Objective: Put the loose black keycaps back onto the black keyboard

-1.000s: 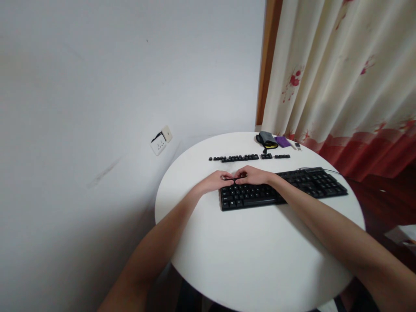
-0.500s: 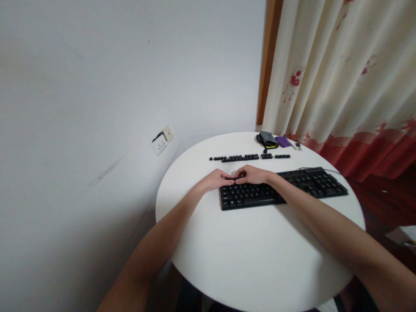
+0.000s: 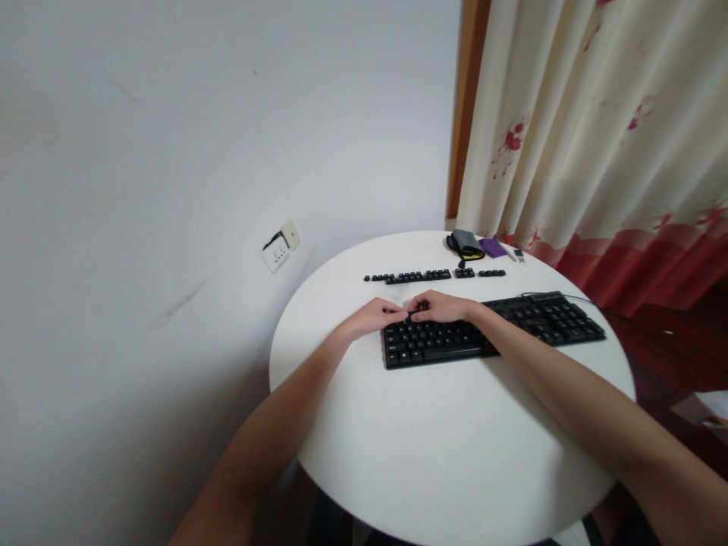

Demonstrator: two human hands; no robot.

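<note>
Black keyboard (image 3: pixel 489 330) flat on the white table (image 3: pixel 455 455), long edge toward the body, left end under both hands. Left hand (image 3: pixel 372 315) at the top-left corner of it, fingers bunched together, tips down by the top row. Right hand (image 3: pixel 440 305) just beside, forearm laid across the keys, thumb and forefinger pinched, tips meeting the left hand's. Between the two sets of fingertips, a small dark piece (image 3: pixel 410 313), quite possibly a keycap but too small to call; impossible to tell whether clamped or merely touched. Behind the keyboard, well clear of the hands, a long row of caps (image 3: pixel 409 277) laid out neatly in a line, with a short group (image 3: pixel 465 272) and another group (image 3: pixel 491 273) to its right. Judging from that: one line's worth of caps already off and set aside, while the main block and the number pad look fully keyed, so by far the larger part untouched. Farther back near the rim, a grey pouch (image 3: pixel 465 244), a purple thing (image 3: pixel 494 247) touching it, and a small white item (image 3: pixel 510 255) just beyond. Thin cable (image 3: pixel 535 293) trailing off the keyboard's far edge. Off the table, a wall socket (image 3: pixel 280 247) to the left and a flowered curtain (image 3: pixel 597 136) to the right.
</note>
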